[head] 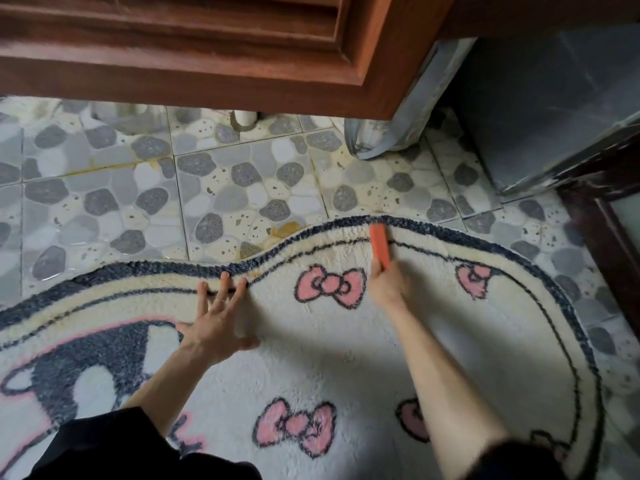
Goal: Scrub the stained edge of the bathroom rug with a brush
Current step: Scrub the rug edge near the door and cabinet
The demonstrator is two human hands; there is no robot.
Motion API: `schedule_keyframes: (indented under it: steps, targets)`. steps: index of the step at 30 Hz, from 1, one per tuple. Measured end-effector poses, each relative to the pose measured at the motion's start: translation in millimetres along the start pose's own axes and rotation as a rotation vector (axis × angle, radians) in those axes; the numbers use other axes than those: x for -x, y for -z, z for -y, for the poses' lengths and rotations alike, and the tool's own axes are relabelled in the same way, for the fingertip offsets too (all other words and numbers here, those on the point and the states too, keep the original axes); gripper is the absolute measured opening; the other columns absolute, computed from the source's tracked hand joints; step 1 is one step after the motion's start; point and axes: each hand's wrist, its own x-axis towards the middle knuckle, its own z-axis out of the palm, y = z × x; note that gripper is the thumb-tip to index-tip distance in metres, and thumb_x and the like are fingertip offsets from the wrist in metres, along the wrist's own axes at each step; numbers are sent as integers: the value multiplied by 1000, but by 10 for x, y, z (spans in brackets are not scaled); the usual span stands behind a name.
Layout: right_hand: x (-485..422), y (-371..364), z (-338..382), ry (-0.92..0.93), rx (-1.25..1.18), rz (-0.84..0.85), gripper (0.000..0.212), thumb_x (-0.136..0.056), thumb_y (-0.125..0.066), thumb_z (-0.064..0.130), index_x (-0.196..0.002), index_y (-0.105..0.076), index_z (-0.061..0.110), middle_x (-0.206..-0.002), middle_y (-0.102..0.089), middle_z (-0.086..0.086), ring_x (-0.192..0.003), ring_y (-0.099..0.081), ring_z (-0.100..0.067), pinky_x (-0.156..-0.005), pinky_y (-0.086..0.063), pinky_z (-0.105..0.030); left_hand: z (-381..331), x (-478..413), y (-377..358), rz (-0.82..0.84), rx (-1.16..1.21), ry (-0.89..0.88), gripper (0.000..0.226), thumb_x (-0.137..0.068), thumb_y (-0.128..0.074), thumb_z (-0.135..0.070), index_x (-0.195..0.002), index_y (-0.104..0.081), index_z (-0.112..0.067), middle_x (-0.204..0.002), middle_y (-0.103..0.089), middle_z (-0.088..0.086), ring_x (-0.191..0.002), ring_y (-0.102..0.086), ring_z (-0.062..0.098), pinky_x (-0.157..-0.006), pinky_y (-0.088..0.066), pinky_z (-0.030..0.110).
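On my feed the left hand (216, 323) lay flat on the cream rug (311, 348), fingers (225, 282) straight and slightly spread, thumb held out to the side. A thin ring (219, 301) sat on one finger. The fingertips reached the rug's dark border (173, 268), which rippled just beyond them.

The right hand (386, 284) was smeared by motion blur. I could tell it gripped the near end of an orange brush (379, 244), but not how each finger sat. The brush ran away from those fingers, and its far end met the border at the rug's far edge. I could not make out the bristles.

A pink bow (330, 285) lay between the two hands. Yellowish staining (287, 230) marked the pebble-patterned tile floor (104, 202) past the border, between the left fingertips and the brush tip. I could not judge how much of it sat on the pile itself.

A wooden door (207, 64) hung beyond both hands, cut off at the top. The rug ran out of frame left and below, and dark sleeves hid its near part.
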Motion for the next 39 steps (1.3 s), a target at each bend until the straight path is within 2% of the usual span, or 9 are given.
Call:
schedule_keyframes:
  steps: [4,9,13,19,23,27,30,34,39]
  targets:
    - [150,6,-223,1,34,58,45,-107,-35,42,-118,-47,0,-64,-54,-2,-40,-46,-13,-29,-28,-19,-41,-31,-1,4,16,10,129,-69,-75,-71,-148,25,-52,-150,44,-19,-145,36,27,-103,-19,84]
    - [-533,321,210,-77,25,-9,49,-106,-35,45,-120,-50,1,-88,-58,-10,-67,-54,-24,-56,-42,-29,-50,-25,-6,27,2,18,131,-69,-77,-68,-151,23,-49,-150,44,-16,-145,35,31,-103,-19,84]
    - [277,-56,-183,-8,-6,40,46,-106,-38,41,-111,-49,-3,-67,-55,-2,-43,-48,-13,-32,-33,-22,-42,-17,8,21,-2,2,131,-69,-76,-70,-149,25,-50,-147,48,-18,-143,38,29,-102,-17,85]
    - [-457,275,185,-55,-32,22,44,-107,-37,41,-118,-48,0,-88,-62,-11,-58,-56,-20,-43,-37,-25,-84,-54,-11,25,-71,38,131,-70,-73,-74,-147,29,-49,-149,47,-13,-146,33,32,-103,-19,84]
    - [327,55,-35,-22,-35,95,40,-107,-39,39,-104,-55,2,-60,-48,-2,-36,-46,-8,-30,-29,-23,-84,-28,-1,24,-64,33,131,-69,-74,-73,-150,27,-48,-149,46,-13,-146,32,31,-103,-21,83]
    - [69,86,-42,13,41,101,44,-106,-38,44,-115,-51,3,-71,-58,-2,-46,-50,-15,-33,-38,-24,-114,-53,28,14,-84,47,131,-69,-73,-74,-150,27,-47,-149,45,-12,-148,30,32,-104,-24,82]
    - [-291,179,313,-29,-46,54,40,-107,-40,38,-118,-52,1,-89,-58,-7,-54,-46,-14,-34,-28,-20,-105,-51,2,8,-109,60,131,-70,-73,-74,-150,26,-46,-154,41,-11,-149,27,32,-105,-24,80]
    - [267,-189,18,77,-9,73,42,-104,-38,46,-104,-53,7,-69,-58,-3,-50,-54,-19,-37,-43,-28,-125,-48,-5,12,-119,52,129,-72,-72,-72,-151,26,-45,-154,41,-10,-150,25,33,-107,-26,77]
    - [-96,132,97,78,88,77,46,-106,-35,46,-121,-46,4,-75,-56,-3,-54,-59,-16,-34,-35,-23,-113,-43,-7,10,-127,52,130,-72,-73,-72,-150,27,-45,-155,40,-8,-150,24,34,-107,-21,79]
